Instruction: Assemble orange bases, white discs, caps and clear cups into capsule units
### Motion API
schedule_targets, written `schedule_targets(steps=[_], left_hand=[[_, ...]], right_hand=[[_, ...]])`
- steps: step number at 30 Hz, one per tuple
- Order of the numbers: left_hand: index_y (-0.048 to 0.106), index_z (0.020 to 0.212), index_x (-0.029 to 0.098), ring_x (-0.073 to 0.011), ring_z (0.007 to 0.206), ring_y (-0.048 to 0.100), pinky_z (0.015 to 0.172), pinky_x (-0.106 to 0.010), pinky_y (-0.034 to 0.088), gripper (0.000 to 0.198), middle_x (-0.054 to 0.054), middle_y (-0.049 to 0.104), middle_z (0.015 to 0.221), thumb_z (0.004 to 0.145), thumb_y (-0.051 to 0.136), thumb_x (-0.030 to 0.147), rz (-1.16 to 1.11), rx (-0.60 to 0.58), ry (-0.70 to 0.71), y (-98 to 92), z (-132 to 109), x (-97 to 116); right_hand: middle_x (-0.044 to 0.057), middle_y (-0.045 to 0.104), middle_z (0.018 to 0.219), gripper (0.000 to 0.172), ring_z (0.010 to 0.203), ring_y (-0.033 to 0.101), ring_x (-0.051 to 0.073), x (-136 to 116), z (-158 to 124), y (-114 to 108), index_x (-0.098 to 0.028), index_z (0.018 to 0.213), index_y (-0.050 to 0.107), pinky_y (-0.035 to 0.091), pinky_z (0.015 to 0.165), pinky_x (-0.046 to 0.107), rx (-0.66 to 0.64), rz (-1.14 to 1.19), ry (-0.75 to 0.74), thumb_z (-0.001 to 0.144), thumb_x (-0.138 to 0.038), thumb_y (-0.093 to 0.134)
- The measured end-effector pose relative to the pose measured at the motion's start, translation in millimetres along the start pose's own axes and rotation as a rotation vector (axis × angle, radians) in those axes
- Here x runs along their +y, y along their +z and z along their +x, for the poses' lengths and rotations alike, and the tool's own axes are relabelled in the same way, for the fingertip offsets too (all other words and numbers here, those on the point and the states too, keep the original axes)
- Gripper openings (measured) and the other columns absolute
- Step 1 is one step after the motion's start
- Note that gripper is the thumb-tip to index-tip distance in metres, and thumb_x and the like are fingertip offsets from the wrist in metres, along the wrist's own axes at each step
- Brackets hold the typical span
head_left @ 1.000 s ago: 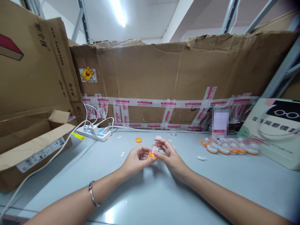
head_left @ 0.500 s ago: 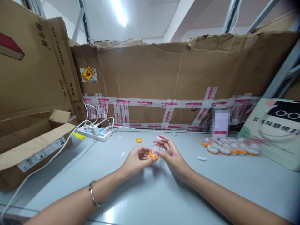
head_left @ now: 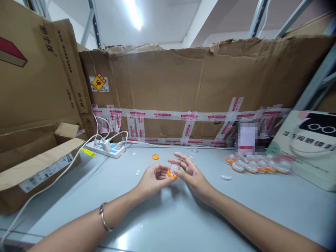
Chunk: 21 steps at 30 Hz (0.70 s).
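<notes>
Between my hands is a small round piece with an orange base (head_left: 172,174). My left hand (head_left: 153,178) grips that base, thumb in front and fingers curled behind. A clear plastic part (head_left: 174,168) sits over the base, and my right hand (head_left: 190,174) pinches it between thumb and fingers. Past my fingers, an orange ring (head_left: 155,157) lies flat on the table. Small white pieces (head_left: 138,172) rest left of my hands, and more white bits (head_left: 226,177) lie to the right. Several clear-topped pieces with orange or white bases (head_left: 251,167) are grouped at the right.
A white power strip (head_left: 106,148) with cables sits at the back left, beside an open cardboard box (head_left: 39,161). A large taped carton (head_left: 162,80) stands along the back of the grey table (head_left: 199,224). A pale green printed box (head_left: 307,150) is at the right.
The fingers of my right hand have shifted slightly left and closer round the clear part, uncovering a small white piece behind them. My left hand has stayed in place.
</notes>
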State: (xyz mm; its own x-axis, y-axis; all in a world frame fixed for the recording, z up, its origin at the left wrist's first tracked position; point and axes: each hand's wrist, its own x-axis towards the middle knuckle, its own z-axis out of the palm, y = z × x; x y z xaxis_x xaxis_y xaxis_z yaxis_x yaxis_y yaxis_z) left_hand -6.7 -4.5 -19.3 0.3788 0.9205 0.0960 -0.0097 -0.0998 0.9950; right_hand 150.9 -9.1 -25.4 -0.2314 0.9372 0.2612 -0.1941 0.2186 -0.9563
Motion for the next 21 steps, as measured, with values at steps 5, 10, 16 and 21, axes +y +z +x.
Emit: schedule_targets(steps=[5,10,16,21], left_hand=[[0.056,0.081,0.012,-0.0158,0.072,0.063,0.069,-0.027,0.047,0.038,-0.007,0.066,0.079,0.058,0.075,0.036,0.004,-0.016,0.009,1.2,-1.1,-0.3],[0.056,0.084,0.012,-0.0159,0.073,0.062,0.071,-0.028,0.047,0.037,-0.008,0.066,0.083,0.060,0.074,0.034,0.035,0.010,0.025,-2.0,1.0,-2.3],[0.058,0.082,0.012,-0.0169,0.078,0.062,0.073,-0.028,0.046,0.033,-0.008,0.066,0.084,0.060,0.074,0.030,0.098,0.027,0.108,-1.7,-0.4,-3.2],[0.059,0.084,0.012,-0.0182,0.081,0.062,0.076,-0.030,0.047,0.031,-0.008,0.066,0.085,0.063,0.072,0.031,0.114,0.017,0.125,0.9,-0.9,-4.0]], right_hand=[[0.000,0.056,0.091,0.053,0.090,0.054,0.017,1.0,0.5,0.1,-0.028,0.110,0.048,0.042,0.083,0.032,0.087,-0.103,-0.024,0.064,-0.036,0.070],[0.004,0.058,0.098,0.032,0.089,0.055,0.019,-5.4,1.4,-1.5,-0.023,0.095,0.062,0.043,0.079,0.033,-0.004,-0.220,0.049,0.069,-0.042,0.063],[0.005,0.058,0.100,0.026,0.093,0.054,0.022,-1.6,-0.4,-2.9,-0.023,0.088,0.066,0.044,0.076,0.033,0.100,-0.351,-0.040,0.068,-0.041,0.064],[0.005,0.061,0.094,0.027,0.091,0.056,0.022,-3.1,-1.8,-1.1,-0.022,0.086,0.065,0.044,0.074,0.033,0.101,-0.341,-0.014,0.066,-0.040,0.065]])
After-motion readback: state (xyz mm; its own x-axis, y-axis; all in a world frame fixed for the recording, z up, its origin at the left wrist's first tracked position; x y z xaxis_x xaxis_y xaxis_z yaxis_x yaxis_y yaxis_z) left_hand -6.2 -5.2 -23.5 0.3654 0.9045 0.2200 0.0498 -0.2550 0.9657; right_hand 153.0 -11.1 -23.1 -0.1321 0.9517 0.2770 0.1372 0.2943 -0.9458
